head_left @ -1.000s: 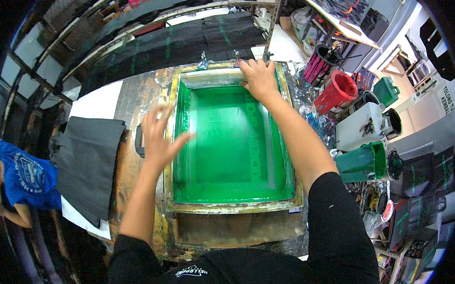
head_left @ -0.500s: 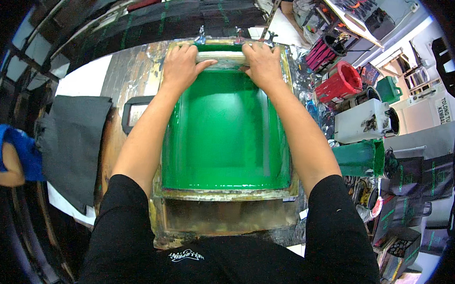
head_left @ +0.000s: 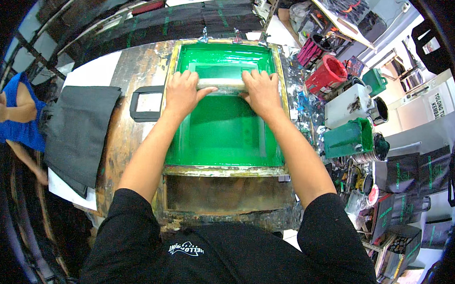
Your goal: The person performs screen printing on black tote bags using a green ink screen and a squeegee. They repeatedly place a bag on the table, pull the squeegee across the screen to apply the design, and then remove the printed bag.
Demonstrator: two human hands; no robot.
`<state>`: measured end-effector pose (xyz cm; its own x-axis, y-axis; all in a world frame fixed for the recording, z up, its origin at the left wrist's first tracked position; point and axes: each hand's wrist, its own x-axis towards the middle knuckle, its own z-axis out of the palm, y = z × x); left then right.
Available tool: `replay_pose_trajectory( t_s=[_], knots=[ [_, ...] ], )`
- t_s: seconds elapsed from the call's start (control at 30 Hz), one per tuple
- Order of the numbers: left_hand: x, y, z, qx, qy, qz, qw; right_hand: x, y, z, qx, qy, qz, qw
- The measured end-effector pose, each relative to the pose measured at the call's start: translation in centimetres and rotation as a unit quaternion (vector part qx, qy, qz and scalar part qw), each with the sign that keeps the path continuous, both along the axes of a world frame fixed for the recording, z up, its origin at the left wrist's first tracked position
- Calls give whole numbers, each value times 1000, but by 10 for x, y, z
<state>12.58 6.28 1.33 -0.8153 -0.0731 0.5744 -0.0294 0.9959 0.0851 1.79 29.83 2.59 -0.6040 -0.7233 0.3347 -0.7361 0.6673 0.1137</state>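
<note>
Both my hands grip a pale squeegee (head_left: 222, 84) that lies crosswise on a screen printing frame (head_left: 226, 171). My left hand (head_left: 184, 93) wraps its left end, thumb pointing inward along the near side. At the other end my right hand (head_left: 261, 93) holds on with fingers curled over the top. Wet green ink (head_left: 223, 126) coats the mesh on both sides of the squeegee. Beside the frame, part of a black bag with a handle cut-out (head_left: 149, 104) shows; the frame covers the rest of it.
Left on the table lies a stack of black bags (head_left: 83, 130). Clamps (head_left: 237, 37) stand at the frame's far edge. To the right are a red bucket (head_left: 328, 75), a white container (head_left: 348, 104) and a green ink-stained bin (head_left: 345, 139). A person in blue (head_left: 23, 110) is at far left.
My hands have drawn the squeegee from the frame's far end toward me, baring green mesh beyond it. The person in blue has shifted, and my view has moved slightly.
</note>
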Motion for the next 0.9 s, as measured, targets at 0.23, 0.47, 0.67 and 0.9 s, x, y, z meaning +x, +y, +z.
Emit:
replay_pose_trajectory(
  t_s=[0.23, 0.47, 0.67, 0.9],
  knots=[
    [79, 36, 0, -7, 10, -5, 1000, 77, 38, 1, 3, 7, 13, 1000],
    [150, 72, 3, 5, 9, -17, 1000, 149, 74, 6, -31, -11, 26, 999],
    [175, 82, 8, 34, 8, -28, 999, 176, 84, 7, -3, -26, 11, 1000],
    [210, 61, -10, 97, 10, -39, 994, 175, 86, 26, -21, -75, 31, 997]
  ],
)
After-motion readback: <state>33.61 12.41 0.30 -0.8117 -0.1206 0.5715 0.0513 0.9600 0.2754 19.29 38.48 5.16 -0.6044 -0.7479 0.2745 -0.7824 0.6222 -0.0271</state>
